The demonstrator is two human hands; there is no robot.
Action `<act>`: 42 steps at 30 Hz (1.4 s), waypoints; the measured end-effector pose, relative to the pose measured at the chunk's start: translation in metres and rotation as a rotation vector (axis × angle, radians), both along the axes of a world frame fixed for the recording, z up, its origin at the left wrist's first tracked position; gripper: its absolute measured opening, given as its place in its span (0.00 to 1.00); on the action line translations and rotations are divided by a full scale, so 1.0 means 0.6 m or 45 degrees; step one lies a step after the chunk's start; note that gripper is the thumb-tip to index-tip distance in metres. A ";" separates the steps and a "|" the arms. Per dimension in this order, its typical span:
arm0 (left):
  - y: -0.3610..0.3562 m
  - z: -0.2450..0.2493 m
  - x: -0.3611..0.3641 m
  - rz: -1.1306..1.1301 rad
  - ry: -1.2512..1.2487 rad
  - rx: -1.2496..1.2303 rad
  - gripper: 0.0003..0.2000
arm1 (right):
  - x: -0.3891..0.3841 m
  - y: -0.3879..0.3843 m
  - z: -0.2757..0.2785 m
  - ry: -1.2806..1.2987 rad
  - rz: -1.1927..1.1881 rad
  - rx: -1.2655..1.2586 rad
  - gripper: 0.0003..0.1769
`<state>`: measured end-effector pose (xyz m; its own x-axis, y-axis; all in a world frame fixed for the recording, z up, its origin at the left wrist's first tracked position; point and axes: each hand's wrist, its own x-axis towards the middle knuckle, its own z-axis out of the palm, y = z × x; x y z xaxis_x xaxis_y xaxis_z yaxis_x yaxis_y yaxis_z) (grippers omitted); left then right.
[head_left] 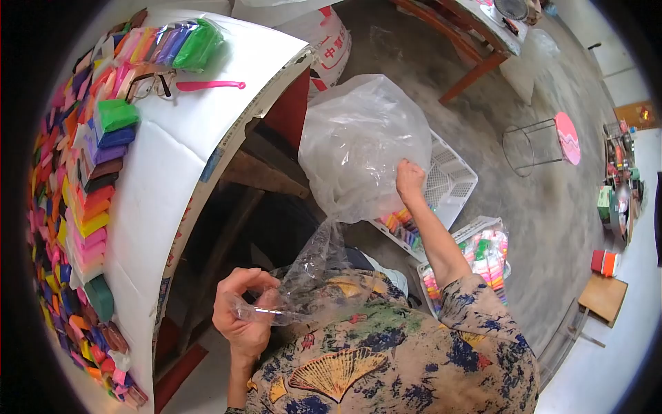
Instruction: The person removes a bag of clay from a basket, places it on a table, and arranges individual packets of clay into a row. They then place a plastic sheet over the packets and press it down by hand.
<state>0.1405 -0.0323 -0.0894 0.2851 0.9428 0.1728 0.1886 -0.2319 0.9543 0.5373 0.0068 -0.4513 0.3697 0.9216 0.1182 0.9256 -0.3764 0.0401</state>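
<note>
Head view, sizes descending. Bench at left: white top, far edge and left side heaped with bright wrapped packets.

Clear plastic bag, puffed out, sits ahead of the body, between bench and floor, over part of a white crate. It narrows to a twisted neck, then fans out toward the wearer. No contents made out through the cloudy film; whether it bears on the crate, cannot tell.

Hands: 2, both on the bag. Right hand clamped on the right side of the puffed part, fingers curled in. Left hand clamped on the loose near end, film across the fingers.

Risks (judgement): thin film could split at the neck if the 2 hands pull hard apart; film could slip from the left hand, the grip being on a slick loose edge; the bag's bulk could snag the crate rim or hide its contents.

Containers: crate holds coloured packs at its near end, slatted floor bare beyond. Smaller white basket, just beside it, filled with multicoloured bagged sticks.

Smallest, on bench: eyeglasses, pink tool.
</note>
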 end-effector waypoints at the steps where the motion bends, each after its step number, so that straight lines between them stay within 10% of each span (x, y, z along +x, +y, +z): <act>1: 0.000 0.000 0.003 -0.012 0.015 -0.012 0.19 | 0.002 -0.004 0.009 0.051 -0.087 0.024 0.07; 4: -0.002 -0.009 0.013 -0.085 0.037 -0.054 0.20 | -0.010 -0.018 0.037 0.846 -0.503 -0.370 0.11; 8: -0.005 -0.018 0.021 -0.144 -0.020 -0.143 0.19 | -0.090 -0.027 0.037 1.743 -1.194 0.049 0.21; 13: -0.006 -0.011 0.019 -0.172 0.013 -0.159 0.19 | -0.113 0.026 -0.025 1.878 -0.854 0.350 0.30; 19: -0.011 -0.007 0.019 -0.154 0.005 -0.157 0.19 | -0.078 0.090 0.012 0.701 0.488 0.497 0.28; 23: -0.014 -0.004 0.013 -0.180 0.040 -0.104 0.21 | 0.036 0.093 -0.037 0.771 -0.488 -0.338 0.19; 26: -0.014 0.004 0.019 -0.099 0.006 -0.132 0.26 | 0.072 0.119 -0.054 0.875 -0.751 -0.069 0.28; 33: 0.000 0.028 0.024 -0.057 -0.233 -0.100 0.31 | -0.044 0.074 0.027 0.757 -0.598 -0.119 0.35; 38: -0.007 0.060 0.051 -0.161 0.335 1.024 0.23 | -0.097 -0.004 0.186 1.020 -0.078 -0.394 0.40; 42: -0.033 0.071 0.073 -0.290 0.413 1.602 0.13 | -0.123 -0.083 0.443 2.331 -0.193 -0.222 0.48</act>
